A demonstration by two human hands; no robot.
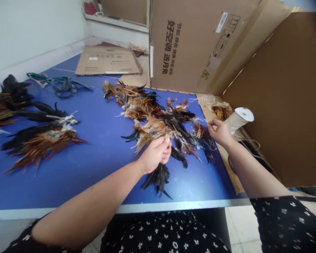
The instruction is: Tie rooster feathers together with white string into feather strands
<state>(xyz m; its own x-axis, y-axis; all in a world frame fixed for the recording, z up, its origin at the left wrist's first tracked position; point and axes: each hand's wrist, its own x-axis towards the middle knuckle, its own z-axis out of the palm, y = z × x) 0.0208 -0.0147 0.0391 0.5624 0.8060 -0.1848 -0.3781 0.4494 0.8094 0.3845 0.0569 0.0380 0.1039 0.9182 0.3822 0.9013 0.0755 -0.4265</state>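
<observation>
My left hand point(158, 153) is closed around a small bunch of black feathers point(159, 178). Their dark tips fan out below the fist, and pale quill ends poke out above the thumb. My right hand point(220, 133) is pinched at the table's right side, at the edge of the feather pile; what sits between its fingertips is too small to make out. Brown, tan and black loose feathers point(150, 109) spread across the middle of the blue table, just beyond my left hand. A white spool point(238, 119) stands right behind my right hand.
Sorted feather bunches point(42, 137) lie at the left. Teal and grey ribbons point(64, 86) rest farther back, near a flattened carton point(107, 60). A large cardboard box point(189, 45) rises behind the pile, and a brown cardboard panel point(281, 98) blocks the right side.
</observation>
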